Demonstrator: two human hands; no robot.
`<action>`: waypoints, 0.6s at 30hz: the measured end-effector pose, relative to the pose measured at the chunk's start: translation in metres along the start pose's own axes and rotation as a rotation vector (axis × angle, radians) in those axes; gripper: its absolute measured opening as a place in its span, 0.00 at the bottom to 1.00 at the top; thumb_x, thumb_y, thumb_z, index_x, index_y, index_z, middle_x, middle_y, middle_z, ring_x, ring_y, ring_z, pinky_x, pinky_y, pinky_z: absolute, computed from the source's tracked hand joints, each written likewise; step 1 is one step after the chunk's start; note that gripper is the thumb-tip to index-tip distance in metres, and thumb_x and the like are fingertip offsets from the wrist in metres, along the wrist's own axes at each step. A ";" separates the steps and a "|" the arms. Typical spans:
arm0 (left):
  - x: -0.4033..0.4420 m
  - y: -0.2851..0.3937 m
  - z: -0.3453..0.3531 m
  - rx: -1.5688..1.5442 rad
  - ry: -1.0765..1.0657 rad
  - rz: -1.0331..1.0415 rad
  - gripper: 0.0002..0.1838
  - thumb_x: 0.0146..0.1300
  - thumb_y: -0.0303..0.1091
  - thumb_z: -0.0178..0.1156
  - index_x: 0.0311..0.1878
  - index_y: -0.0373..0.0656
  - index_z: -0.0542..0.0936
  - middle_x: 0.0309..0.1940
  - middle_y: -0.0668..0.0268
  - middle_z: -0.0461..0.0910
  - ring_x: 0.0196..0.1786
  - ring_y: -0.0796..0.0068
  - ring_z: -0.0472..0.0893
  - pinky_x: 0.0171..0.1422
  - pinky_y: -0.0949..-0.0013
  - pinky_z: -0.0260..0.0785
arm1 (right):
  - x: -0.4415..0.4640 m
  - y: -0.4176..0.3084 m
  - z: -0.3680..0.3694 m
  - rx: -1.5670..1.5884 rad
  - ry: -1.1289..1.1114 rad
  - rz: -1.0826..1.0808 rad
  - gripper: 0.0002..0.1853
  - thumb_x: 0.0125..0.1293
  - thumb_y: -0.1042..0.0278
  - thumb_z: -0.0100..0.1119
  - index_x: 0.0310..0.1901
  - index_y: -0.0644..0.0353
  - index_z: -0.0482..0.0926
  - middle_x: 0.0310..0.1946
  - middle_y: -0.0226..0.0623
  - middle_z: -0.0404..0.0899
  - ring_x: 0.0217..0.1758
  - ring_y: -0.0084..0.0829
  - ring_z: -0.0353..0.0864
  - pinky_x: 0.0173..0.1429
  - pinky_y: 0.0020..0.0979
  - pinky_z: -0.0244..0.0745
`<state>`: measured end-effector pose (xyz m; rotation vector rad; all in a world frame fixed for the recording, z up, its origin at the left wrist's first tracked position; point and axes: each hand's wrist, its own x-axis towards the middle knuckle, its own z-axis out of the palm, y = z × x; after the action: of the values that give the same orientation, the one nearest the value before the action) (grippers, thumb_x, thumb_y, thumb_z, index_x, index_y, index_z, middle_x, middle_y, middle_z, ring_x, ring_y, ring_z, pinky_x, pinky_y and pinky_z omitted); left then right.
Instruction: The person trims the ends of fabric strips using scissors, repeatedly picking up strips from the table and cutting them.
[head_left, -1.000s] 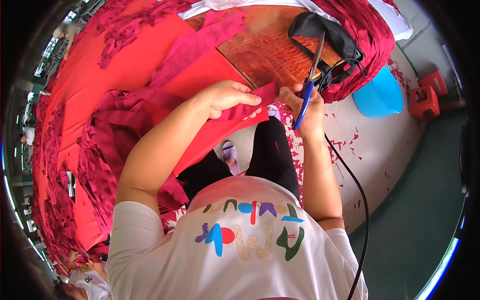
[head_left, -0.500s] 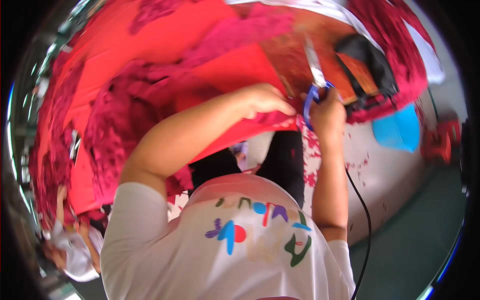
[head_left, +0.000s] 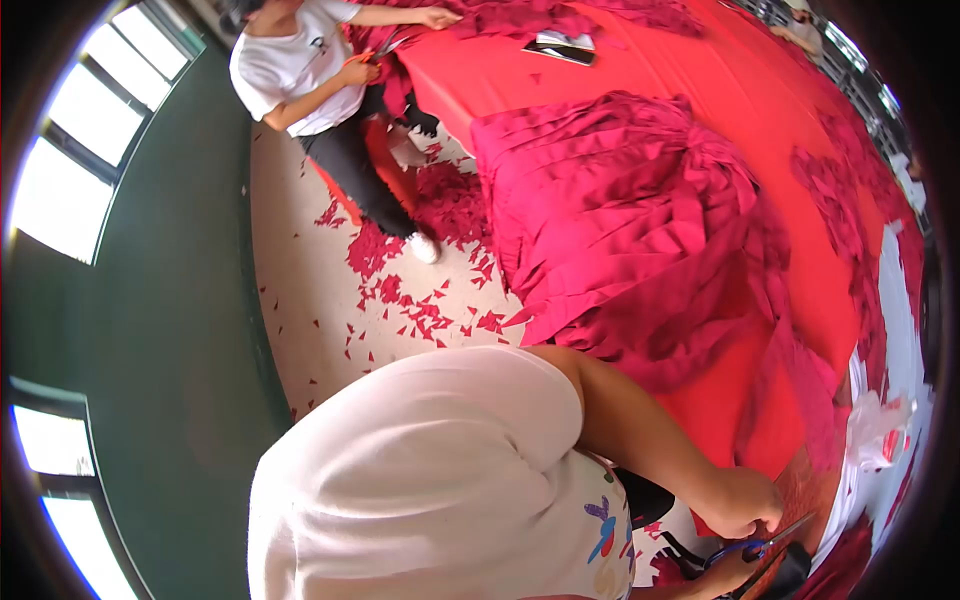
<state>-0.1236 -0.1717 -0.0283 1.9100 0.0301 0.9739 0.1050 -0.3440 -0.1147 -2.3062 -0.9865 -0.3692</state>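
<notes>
Near the lower right, my left hand (head_left: 742, 505) is held with its fingers curled and pressed together. Whatever it may hold is too small or hidden to make out. Just below it, my right hand (head_left: 728, 574), partly hidden, grips a pair of scissors (head_left: 752, 547) with blue handles. The metal blades point up and right, past my left fingertips. A large heap of crimson fabric (head_left: 620, 210) lies in folds on the red-covered table (head_left: 690, 420), beyond my left forearm.
A co-worker (head_left: 310, 70) in a white shirt sits at the table's far side, holding orange-handled scissors (head_left: 362, 60). A phone (head_left: 560, 52) lies on the red cover. Crimson scraps (head_left: 430, 315) litter the floor. A plastic bag (head_left: 875, 430) is at the right.
My view has swung far to the left, bringing the co-worker and littered floor into sight. My hands now appear at the lower right. The scissors remain in my right hand.
</notes>
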 end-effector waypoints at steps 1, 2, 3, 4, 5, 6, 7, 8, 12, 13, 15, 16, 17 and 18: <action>-0.009 0.021 -0.028 -0.189 0.007 -0.054 0.12 0.55 0.23 0.58 0.43 0.39 0.80 0.40 0.58 0.81 0.46 0.60 0.81 0.47 0.61 0.74 | -0.007 -0.054 -0.015 0.013 0.035 -0.008 0.25 0.59 0.50 0.69 0.44 0.68 0.80 0.38 0.54 0.83 0.41 0.48 0.83 0.47 0.41 0.77; -0.020 0.044 -0.059 -0.379 0.004 -0.100 0.12 0.57 0.21 0.56 0.46 0.38 0.79 0.41 0.58 0.81 0.47 0.62 0.80 0.47 0.64 0.74 | -0.018 -0.114 -0.034 0.029 0.077 -0.009 0.22 0.57 0.51 0.72 0.37 0.67 0.82 0.33 0.51 0.84 0.35 0.47 0.83 0.42 0.43 0.78; -0.035 0.067 -0.084 -0.340 0.249 0.051 0.14 0.59 0.20 0.54 0.49 0.37 0.78 0.41 0.57 0.80 0.45 0.62 0.80 0.46 0.65 0.74 | -0.016 -0.109 -0.030 -0.072 0.106 0.030 0.23 0.55 0.50 0.73 0.38 0.66 0.82 0.32 0.51 0.84 0.34 0.46 0.83 0.42 0.43 0.78; -0.049 0.087 -0.109 -0.299 0.488 0.203 0.15 0.61 0.19 0.53 0.51 0.36 0.76 0.42 0.57 0.78 0.43 0.63 0.79 0.45 0.67 0.73 | -0.016 -0.106 -0.031 -0.091 0.115 0.021 0.23 0.55 0.51 0.73 0.38 0.66 0.82 0.32 0.51 0.84 0.34 0.46 0.83 0.41 0.43 0.78; -0.059 0.103 -0.136 -0.028 0.632 0.445 0.18 0.63 0.20 0.53 0.57 0.35 0.73 0.45 0.54 0.76 0.42 0.62 0.78 0.45 0.64 0.73 | -0.017 -0.110 -0.032 -0.110 0.122 0.016 0.23 0.54 0.51 0.73 0.38 0.66 0.82 0.32 0.50 0.84 0.34 0.46 0.83 0.41 0.43 0.78; -0.065 0.116 -0.153 0.062 0.791 0.666 0.18 0.64 0.21 0.53 0.58 0.44 0.74 0.43 0.57 0.75 0.36 0.64 0.77 0.38 0.64 0.72 | -0.019 -0.115 -0.034 -0.111 0.080 0.092 0.23 0.54 0.50 0.73 0.37 0.66 0.82 0.32 0.50 0.84 0.33 0.47 0.83 0.40 0.43 0.78; -0.072 0.128 -0.156 0.070 0.801 0.665 0.18 0.64 0.21 0.53 0.58 0.44 0.74 0.43 0.57 0.75 0.36 0.64 0.77 0.38 0.64 0.72 | -0.020 -0.117 -0.033 -0.110 0.075 0.081 0.23 0.54 0.50 0.73 0.37 0.66 0.82 0.32 0.50 0.84 0.33 0.47 0.83 0.40 0.43 0.78; -0.079 0.138 -0.158 0.096 0.823 0.701 0.21 0.63 0.21 0.56 0.59 0.47 0.73 0.44 0.58 0.75 0.36 0.65 0.78 0.38 0.65 0.73 | -0.021 -0.117 -0.032 -0.099 0.076 0.085 0.23 0.54 0.49 0.73 0.36 0.66 0.82 0.32 0.50 0.84 0.33 0.48 0.83 0.40 0.43 0.77; -0.095 0.175 -0.162 0.172 0.901 0.855 0.34 0.56 0.22 0.66 0.65 0.61 0.70 0.48 0.62 0.74 0.37 0.67 0.79 0.38 0.69 0.74 | -0.015 -0.094 -0.023 -0.127 0.093 0.185 0.25 0.52 0.47 0.73 0.36 0.65 0.82 0.30 0.50 0.83 0.29 0.48 0.82 0.37 0.44 0.78; -0.098 0.186 -0.163 0.183 0.913 0.897 0.38 0.54 0.22 0.68 0.67 0.64 0.69 0.49 0.63 0.73 0.38 0.68 0.79 0.38 0.70 0.75 | -0.011 -0.084 -0.021 -0.131 0.103 0.187 0.25 0.52 0.47 0.73 0.36 0.65 0.82 0.30 0.50 0.83 0.29 0.48 0.82 0.37 0.44 0.78; -0.108 0.221 -0.139 -0.074 1.049 0.594 0.49 0.42 0.13 0.71 0.62 0.80 0.71 0.38 0.72 0.70 0.23 0.79 0.70 0.23 0.80 0.64 | -0.007 -0.068 -0.017 -0.174 0.041 0.202 0.27 0.54 0.46 0.71 0.41 0.67 0.81 0.35 0.52 0.83 0.36 0.49 0.82 0.42 0.43 0.77; -0.106 0.218 -0.143 -0.082 1.042 0.599 0.49 0.42 0.13 0.71 0.62 0.80 0.71 0.38 0.72 0.70 0.23 0.79 0.70 0.23 0.80 0.64 | -0.005 -0.061 -0.016 -0.196 0.009 0.209 0.28 0.55 0.46 0.70 0.43 0.68 0.80 0.38 0.54 0.82 0.39 0.50 0.82 0.45 0.42 0.76; -0.102 0.212 -0.150 -0.051 1.013 0.702 0.47 0.43 0.14 0.71 0.61 0.79 0.72 0.38 0.72 0.71 0.23 0.77 0.71 0.24 0.79 0.64 | -0.003 -0.055 -0.016 -0.218 -0.023 0.215 0.30 0.56 0.46 0.70 0.46 0.69 0.80 0.40 0.55 0.82 0.43 0.50 0.82 0.48 0.41 0.76; -0.099 0.209 -0.157 -0.019 0.986 0.803 0.46 0.44 0.14 0.71 0.61 0.77 0.73 0.38 0.72 0.72 0.24 0.76 0.72 0.25 0.77 0.65 | -0.001 -0.049 -0.015 -0.240 -0.057 0.220 0.31 0.57 0.46 0.69 0.48 0.69 0.79 0.43 0.56 0.81 0.46 0.50 0.81 0.51 0.41 0.75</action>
<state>-0.3663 -0.2090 0.1049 1.2238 -0.1832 2.3597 0.0680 -0.3269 -0.0828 -2.6245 -0.7375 -0.3488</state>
